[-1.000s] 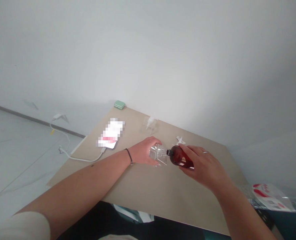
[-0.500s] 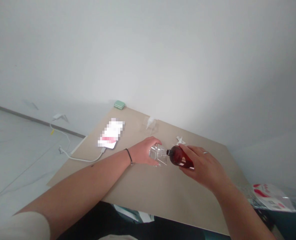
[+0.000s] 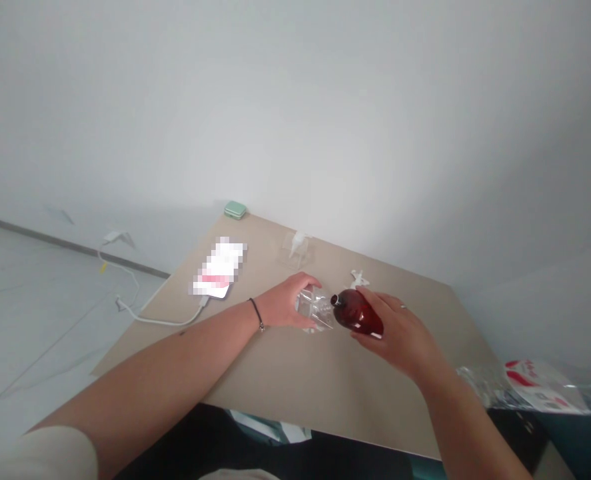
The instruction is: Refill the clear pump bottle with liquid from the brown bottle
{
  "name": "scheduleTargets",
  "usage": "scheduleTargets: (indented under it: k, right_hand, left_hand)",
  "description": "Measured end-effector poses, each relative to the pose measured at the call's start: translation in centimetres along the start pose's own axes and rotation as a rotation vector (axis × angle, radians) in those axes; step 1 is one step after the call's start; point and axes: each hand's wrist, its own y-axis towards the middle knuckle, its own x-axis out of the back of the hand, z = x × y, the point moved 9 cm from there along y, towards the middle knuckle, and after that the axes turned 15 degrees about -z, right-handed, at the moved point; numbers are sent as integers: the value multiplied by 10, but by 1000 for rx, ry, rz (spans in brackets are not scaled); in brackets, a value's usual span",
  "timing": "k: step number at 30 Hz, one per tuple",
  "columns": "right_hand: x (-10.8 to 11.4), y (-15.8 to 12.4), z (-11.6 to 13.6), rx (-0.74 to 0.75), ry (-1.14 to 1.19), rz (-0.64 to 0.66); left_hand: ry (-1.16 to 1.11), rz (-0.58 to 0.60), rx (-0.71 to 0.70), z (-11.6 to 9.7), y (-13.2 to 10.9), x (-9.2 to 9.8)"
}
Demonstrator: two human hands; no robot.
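The bottle (image 3: 359, 313) is dark amber-brown (cap black), the case (image 3: 236, 211) mint green, the table (image 3: 295, 373) beige.

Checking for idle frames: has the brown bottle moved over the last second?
No. The brown bottle in the right hand keeps its place beside the white plastic piece on the table; only the camera shifted slightly.

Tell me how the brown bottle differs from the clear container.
The brown bottle is dark amber; the clear container is see-through. The brown bottle is tipped over in the right hand, its neck pointing toward the clear container, which the left hand grips from the other side. Both are small and held in a hand.
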Motion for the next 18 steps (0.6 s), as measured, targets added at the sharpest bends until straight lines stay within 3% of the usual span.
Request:
scheduleTargets:
  k: [6, 12, 15, 18]
  right_hand:
    - [-6, -7, -21, -259, 315, -124]
    - [-30, -33, -45, -653, 904, -386]
    - [-41, -40, -41, -723, 1095, -501]
    - [-52, -42, -30, -758, 1186, -529]
  left_hand:
    - [-115, -53, 105, 8, 1, 5]
    - [-129, -103, 160, 14, 4, 11]
    - [-122, -147, 189, 17, 6, 16]
    - [-85, -210, 244, 25, 8, 22]
